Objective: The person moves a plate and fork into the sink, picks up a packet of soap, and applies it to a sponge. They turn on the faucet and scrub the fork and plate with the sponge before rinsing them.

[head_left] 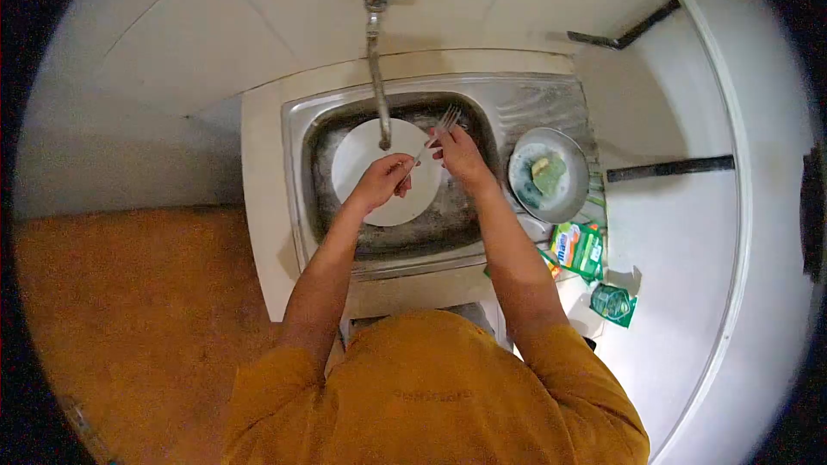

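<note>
Over the steel sink (pixel 297 133) both my hands hold a metal fork (pixel 441 127). My left hand (pixel 379 182) grips the handle end, low and to the left. My right hand (pixel 458 155) pinches the fork near its neck, with the tines pointing up and to the right. A white plate (pixel 362 164) lies flat in the basin beneath them. The tap spout (pixel 379 86) ends just above the plate, between my hands and the basin's back wall.
On the drainboard to the right sits a grey bowl (pixel 568 194) holding a green-yellow sponge (pixel 547 174). Green detergent packets (pixel 577 248) lie nearer me on the right. A white wall rises behind the sink; an orange floor (pixel 129 310) spreads to the left.
</note>
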